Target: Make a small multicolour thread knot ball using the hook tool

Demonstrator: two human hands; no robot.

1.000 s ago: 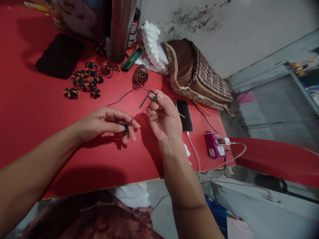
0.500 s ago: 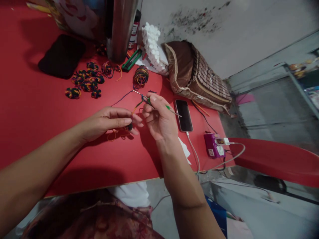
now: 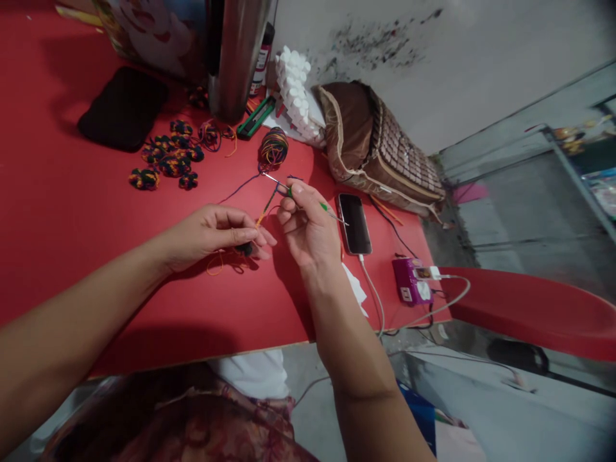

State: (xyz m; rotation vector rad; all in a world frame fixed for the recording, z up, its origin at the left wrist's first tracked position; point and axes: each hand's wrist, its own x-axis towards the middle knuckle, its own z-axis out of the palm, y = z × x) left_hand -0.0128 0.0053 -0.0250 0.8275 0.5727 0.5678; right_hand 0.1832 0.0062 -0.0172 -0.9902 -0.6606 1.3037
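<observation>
My left hand (image 3: 219, 236) pinches a small dark crochet piece (image 3: 245, 248) just above the red table (image 3: 72, 212). My right hand (image 3: 305, 224) grips a green-handled crochet hook (image 3: 289, 191), its metal tip pointing up-left with multicoloured yarn looped on it. A strand runs from the hook to the yarn ball (image 3: 273, 145) farther back. An orange strand lies loose under my left hand.
Several finished crochet flowers (image 3: 168, 157) lie at back left beside a black pouch (image 3: 122, 108). A steel flask (image 3: 235, 58), a white foam block (image 3: 294, 86) and a brown bag (image 3: 375, 147) stand behind. A phone (image 3: 355, 222) on a cable and a purple plug adapter (image 3: 410, 285) sit right.
My right hand drew closer to my left hand and turned the hook so its tip points up-left. The yarn between the hands went slacker. The left hand hardly moved.
</observation>
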